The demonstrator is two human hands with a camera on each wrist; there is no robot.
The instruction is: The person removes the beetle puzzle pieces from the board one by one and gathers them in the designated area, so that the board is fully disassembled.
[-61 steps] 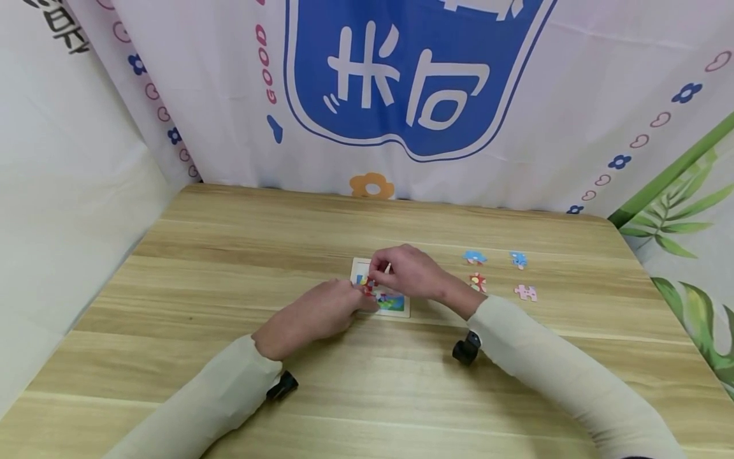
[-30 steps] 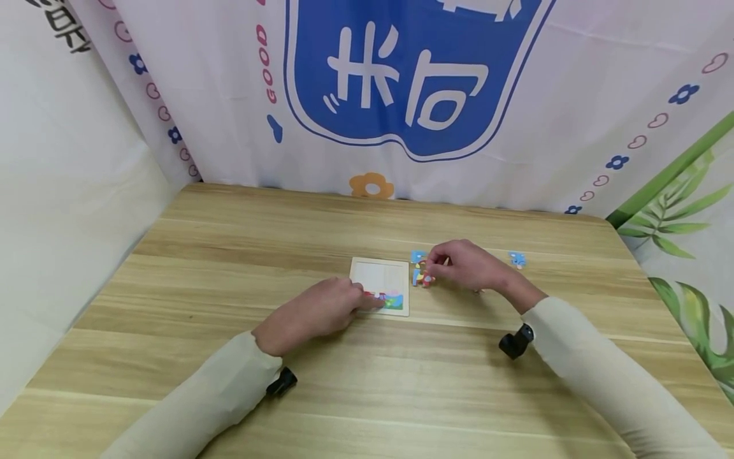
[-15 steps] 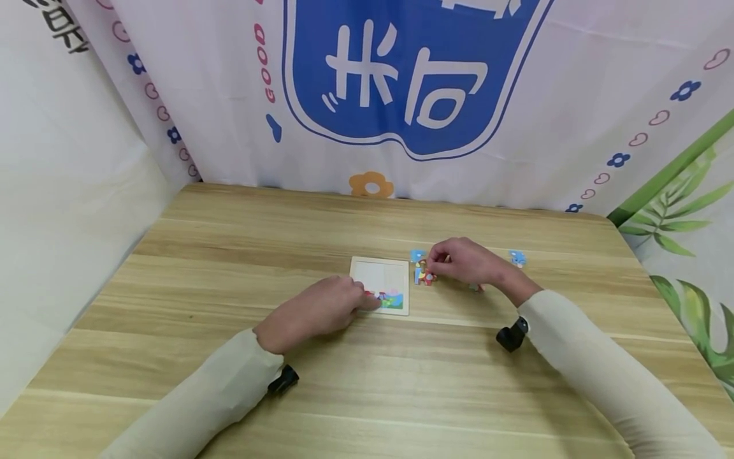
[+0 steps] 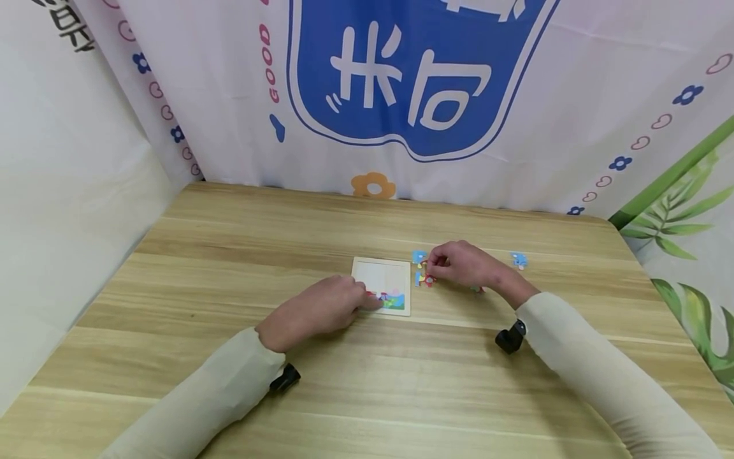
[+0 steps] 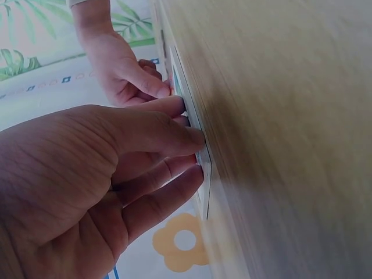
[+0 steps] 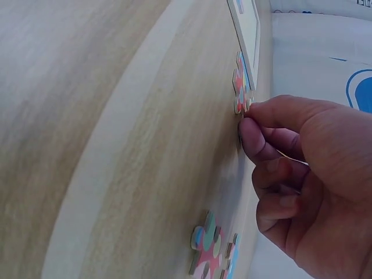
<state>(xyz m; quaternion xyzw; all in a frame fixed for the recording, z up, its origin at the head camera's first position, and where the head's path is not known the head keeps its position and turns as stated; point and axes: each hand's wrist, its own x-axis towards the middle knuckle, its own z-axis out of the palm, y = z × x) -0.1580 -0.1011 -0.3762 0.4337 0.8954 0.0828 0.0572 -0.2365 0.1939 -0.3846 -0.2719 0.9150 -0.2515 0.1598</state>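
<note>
A square wooden puzzle tray (image 4: 408, 293) lies on the table, with colourful joined pieces (image 4: 395, 300) along its near side and a bare backing behind them. My left hand (image 4: 323, 312) holds the tray's near left edge. In the left wrist view its thumb (image 5: 189, 138) and fingertips touch that edge. Right of the tray, my right hand (image 4: 467, 264) pinches a small puzzle piece between thumb and forefinger, mostly hidden by the fingertips. Beside those fingertips lie a red and yellow piece (image 4: 425, 280) and a blue piece (image 4: 419, 256).
A loose blue puzzle piece (image 4: 518, 259) lies farther right. Another piece (image 4: 478, 290) shows partly beneath the right forearm; in the right wrist view a pink and green piece (image 6: 206, 247) lies near the hand. A printed curtain (image 4: 229, 127) hangs behind the table (image 4: 258, 236).
My right hand has moved from over the tray to its right side, and the red and yellow pieces once over the tray now lie there. The left hand stays in place.
</note>
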